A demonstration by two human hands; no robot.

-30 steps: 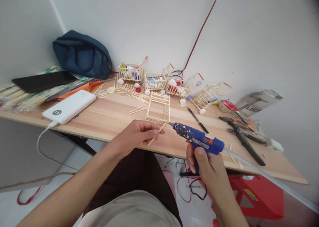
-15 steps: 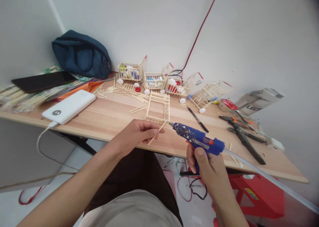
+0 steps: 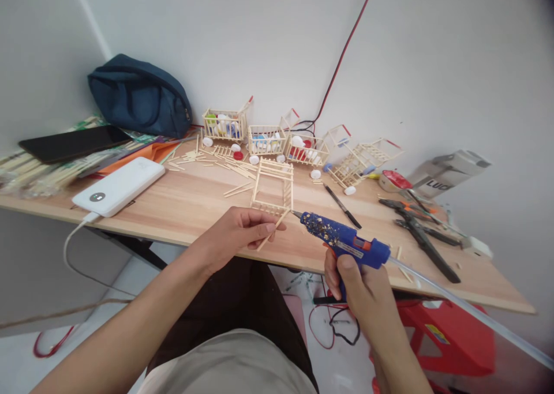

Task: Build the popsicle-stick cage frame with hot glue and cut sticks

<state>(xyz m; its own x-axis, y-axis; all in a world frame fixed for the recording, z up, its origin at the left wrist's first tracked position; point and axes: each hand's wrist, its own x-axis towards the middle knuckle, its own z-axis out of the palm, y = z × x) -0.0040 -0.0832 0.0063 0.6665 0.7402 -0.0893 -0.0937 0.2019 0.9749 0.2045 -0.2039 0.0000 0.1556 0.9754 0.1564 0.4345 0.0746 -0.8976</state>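
Looks down on a wooden counter [image 3: 194, 198] set against a pale wall [image 3: 259, 42], with two bare arms reaching in from below. Pinches a thin wooden stick [image 3: 281, 221] between thumb and fingers of the left hand [image 3: 244, 232], with that grip narrow and closed on the stick near the counter's front edge. Slants the stick up to the right, with its upper end at the nozzle of a blue glue gun [image 3: 341, 238]; may be touching, but too small to tell for sure. Wraps the right hand [image 3: 361, 281] around the glue gun's handle, with that grip closed firmly on it. Aims the nozzle left, and trails a long clear rod [image 3: 459, 304] from the back of the gun toward the lower right.

Has an open frame [image 3: 289, 193] of wooden sticks resting on the counter, just beyond the left hand. Includes four small stick carts [image 3: 267, 140] in a row behind it, with coloured bits inside the left three, and loose sticks [image 3: 238, 166] scattered to the frame's left. Shows a black pen [image 3: 341, 205] and dark pliers [image 3: 426, 250] to the right. Includes a white power bank [image 3: 119, 186], a black phone [image 3: 75, 143] and a blue bag [image 3: 141, 97] to the far left.
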